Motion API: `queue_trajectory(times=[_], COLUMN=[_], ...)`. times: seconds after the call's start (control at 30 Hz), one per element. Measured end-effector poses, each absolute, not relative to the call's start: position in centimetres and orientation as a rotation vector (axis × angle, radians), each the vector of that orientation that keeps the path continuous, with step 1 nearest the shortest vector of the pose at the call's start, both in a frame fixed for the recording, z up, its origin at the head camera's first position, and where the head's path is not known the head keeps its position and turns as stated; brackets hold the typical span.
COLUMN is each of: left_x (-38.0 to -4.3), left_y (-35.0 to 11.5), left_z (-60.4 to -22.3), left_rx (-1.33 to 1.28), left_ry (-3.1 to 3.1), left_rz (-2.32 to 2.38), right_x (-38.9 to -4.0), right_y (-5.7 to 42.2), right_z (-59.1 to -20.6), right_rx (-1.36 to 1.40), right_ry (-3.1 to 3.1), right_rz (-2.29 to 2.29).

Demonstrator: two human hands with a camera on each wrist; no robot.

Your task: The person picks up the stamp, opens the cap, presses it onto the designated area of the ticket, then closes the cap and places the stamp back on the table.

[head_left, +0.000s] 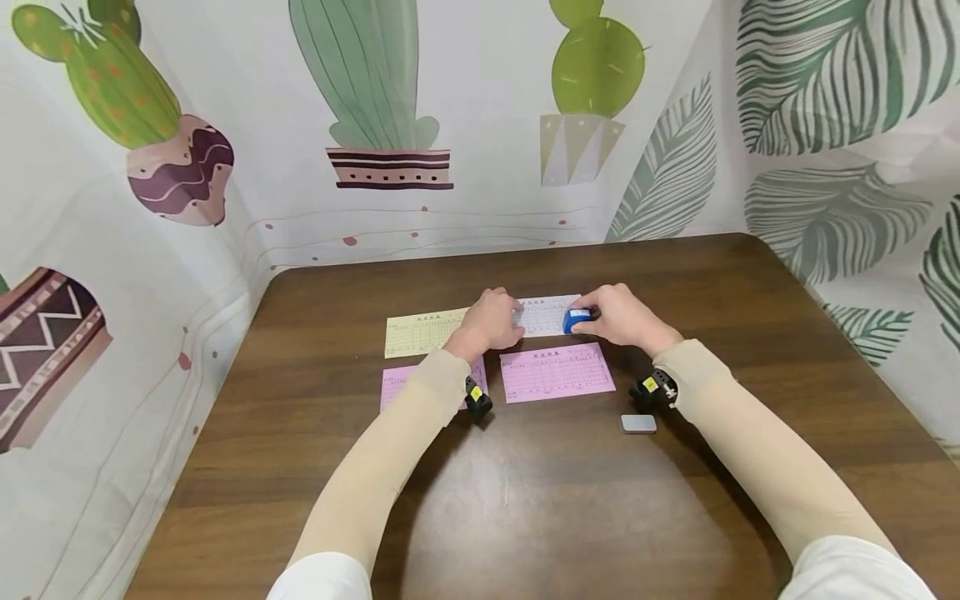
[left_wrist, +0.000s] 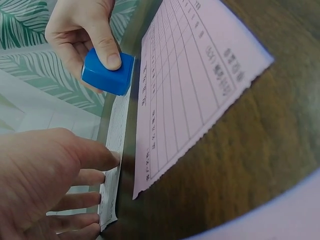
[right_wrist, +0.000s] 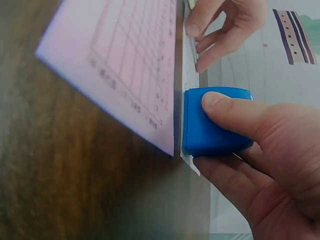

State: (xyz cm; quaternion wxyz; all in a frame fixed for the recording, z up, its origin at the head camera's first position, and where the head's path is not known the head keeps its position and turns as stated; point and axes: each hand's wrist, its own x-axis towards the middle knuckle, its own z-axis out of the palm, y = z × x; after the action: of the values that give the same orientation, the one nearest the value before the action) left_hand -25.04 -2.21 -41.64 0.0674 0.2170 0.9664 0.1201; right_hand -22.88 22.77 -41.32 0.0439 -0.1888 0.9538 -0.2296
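My right hand (head_left: 621, 315) grips a blue self-inking stamp (right_wrist: 215, 127) between thumb and fingers. The stamp's base is right at the surface of a white printed form (head_left: 542, 318), near its right end. At the form's left end rests my left hand (head_left: 491, 320), with thumb and fingertips touching the paper and the fingers spread in the left wrist view. A pink form (head_left: 557, 372) lies just in front of the white one. Part of a yellow form (head_left: 416, 335) is hidden by the left hand.
A second pink form (head_left: 397, 383) is partly covered by the left forearm. One small grey rectangular piece (head_left: 638, 424) lies near the right wrist. The brown wooden table (head_left: 525, 517) ends at a curtain (head_left: 495, 212) printed with cacti and leaves.
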Motion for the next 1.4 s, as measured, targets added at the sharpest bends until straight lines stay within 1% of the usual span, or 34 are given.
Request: queue_trajectory(times=[0.3,0.73,1.4], left_x=[-24.8,-25.0,-25.0], left_y=[-2.1,-2.0,-2.0], left_z=[-41.6,-41.4,-41.4], left_rx=[0.645,0.675,0.674], left_ry=[2.912,2.927,2.912], left_rz=[0.369,0.321,0.316], right_x=[-23.2,-22.9,-22.9], right_y=[23.0,24.2,25.7], right_z=[-40.8,-38.9,-37.7], right_rx=[-0.635,-0.533,-0.559], right_ry=[2.906,2.925,2.938], right_rz=[-0.709,-0.825,-0.888])
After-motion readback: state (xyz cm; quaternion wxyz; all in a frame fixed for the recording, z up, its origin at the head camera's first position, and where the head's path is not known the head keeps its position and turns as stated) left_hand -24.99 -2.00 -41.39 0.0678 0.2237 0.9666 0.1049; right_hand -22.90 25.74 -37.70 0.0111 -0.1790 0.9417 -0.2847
